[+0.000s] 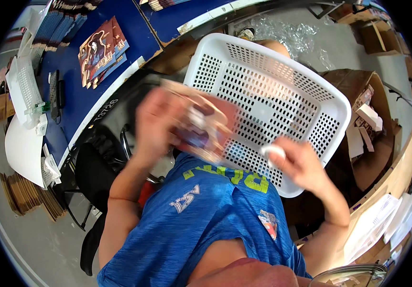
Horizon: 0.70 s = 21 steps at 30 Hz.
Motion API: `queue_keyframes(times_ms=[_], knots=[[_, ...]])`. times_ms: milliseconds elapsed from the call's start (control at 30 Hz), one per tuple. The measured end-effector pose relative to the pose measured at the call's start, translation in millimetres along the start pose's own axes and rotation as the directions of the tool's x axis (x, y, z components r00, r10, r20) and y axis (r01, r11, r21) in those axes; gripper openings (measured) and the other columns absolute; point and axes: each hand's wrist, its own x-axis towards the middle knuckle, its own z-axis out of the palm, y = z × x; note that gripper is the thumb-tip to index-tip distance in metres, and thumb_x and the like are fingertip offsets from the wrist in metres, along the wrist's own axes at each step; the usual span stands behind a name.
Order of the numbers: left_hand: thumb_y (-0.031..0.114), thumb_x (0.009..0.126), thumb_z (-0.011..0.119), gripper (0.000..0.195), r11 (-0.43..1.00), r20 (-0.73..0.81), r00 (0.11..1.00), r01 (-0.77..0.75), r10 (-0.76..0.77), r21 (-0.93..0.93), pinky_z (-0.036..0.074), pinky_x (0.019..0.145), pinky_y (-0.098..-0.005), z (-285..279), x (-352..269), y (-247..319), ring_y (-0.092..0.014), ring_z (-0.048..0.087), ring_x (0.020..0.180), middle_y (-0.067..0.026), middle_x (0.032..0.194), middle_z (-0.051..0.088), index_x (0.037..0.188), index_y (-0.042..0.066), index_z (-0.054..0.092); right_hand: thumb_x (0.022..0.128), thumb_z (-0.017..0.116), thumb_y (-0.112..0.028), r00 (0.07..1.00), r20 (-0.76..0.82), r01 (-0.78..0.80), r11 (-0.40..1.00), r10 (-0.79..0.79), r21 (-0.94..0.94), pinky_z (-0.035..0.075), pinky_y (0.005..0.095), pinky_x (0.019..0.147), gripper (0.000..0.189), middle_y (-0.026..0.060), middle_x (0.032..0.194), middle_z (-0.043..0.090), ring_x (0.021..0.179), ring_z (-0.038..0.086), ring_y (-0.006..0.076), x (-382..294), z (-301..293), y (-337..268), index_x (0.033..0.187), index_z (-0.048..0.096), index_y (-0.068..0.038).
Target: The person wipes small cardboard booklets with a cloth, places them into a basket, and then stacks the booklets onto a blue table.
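Note:
My left hand [159,120] grips a printed, illustrated card or flat packet [206,125], both blurred by motion. It is held over the left side of a white perforated plastic basket [263,111] in front of me. A small white object [275,152], too blurred to identify, is pinched between the thumb and fingers of my right hand [297,161], above the basket's near right part. Perforated floor shows between the hands. Similar printed pieces [102,53] lie overlapped on the blue table [84,104] to the left.
Stacked printed pieces [60,27] stand at the table's far left. A black chair [95,172] is below the table edge. On the right, a large cardboard box [374,161] holds cardboard scraps [365,118]. Clear plastic wrap [285,34] lies on the floor beyond the basket.

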Motion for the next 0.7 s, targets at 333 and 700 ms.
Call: queue_keyframes(times_ms=[333, 700], knots=[[0.02, 0.081, 0.067, 0.055, -0.078, 0.03, 0.39, 0.107, 0.921, 0.991, 0.032, 0.096, -0.0425, -169.8, 116.7, 50.2, -0.035, 0.042, 0.112, -0.0221, 0.116, 0.05, 0.125, -0.002, 0.043, 0.096, 0.052, -0.022, 0.939, -0.282, -0.043, 0.879, 0.198, 0.475, 0.028, 0.0181, 0.045, 0.019, -0.0043, 0.063, 0.049, 0.051, 0.038, 0.0014, -3.3, -11.3, 3.8, 0.088, 0.05, -0.005], [0.016, 0.081, 0.071, 0.021, 0.881, 0.038, 0.93, -0.359, 0.365, 0.309, 0.048, 0.062, -0.0269, -72.4, 296.2, 103.1, -0.013, 0.06, 0.069, -0.0058, 0.081, 0.067, 0.093, 0.0, 0.067, 0.096, 0.051, -0.021, 0.982, -0.189, 0.07, 0.865, 0.029, 0.497, 0.029, 0.0178, 0.046, 0.018, -0.0035, 0.064, 0.051, 0.052, 0.04, 0.0012, 30.5, -6.5, -29.9, 0.089, 0.05, -0.004]])
